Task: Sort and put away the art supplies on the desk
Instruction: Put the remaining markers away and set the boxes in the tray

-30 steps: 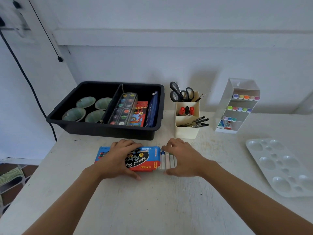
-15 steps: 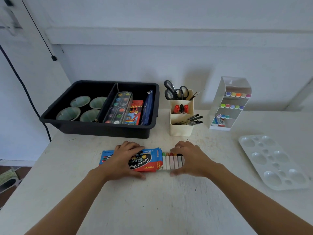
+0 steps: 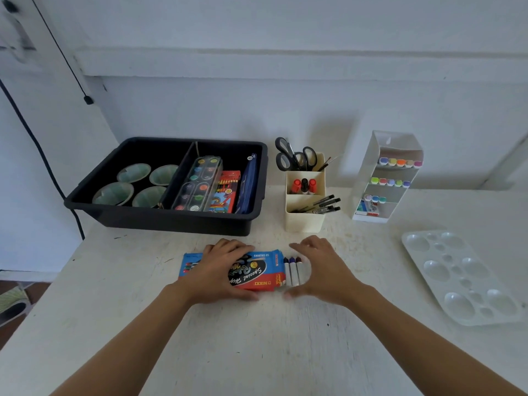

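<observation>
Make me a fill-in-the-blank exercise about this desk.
1. The left hand holds the marker box while the right hand cups the ____ sticking out of it.
2. The black tray's left compartment holds ____ green bowls.
3. Scissors stand in the cream organizer, handles pointing ____.
4. The white paint palette lies on the desk's ____ side.

Answers: markers; four; up; right

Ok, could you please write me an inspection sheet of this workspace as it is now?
Surface: white desk, scuffed.
Job's things: marker box lying flat, three markers showing at its right end; black bin with bowls and paint set; cream organiser; marker rack; palette.
Clutter: nothing seen.
Hands: left hand grips the marker box; right hand cupped round the markers, grip unclear.
Cables: black cord on left wall, off the desk.
Surroundings: white wall behind.
</observation>
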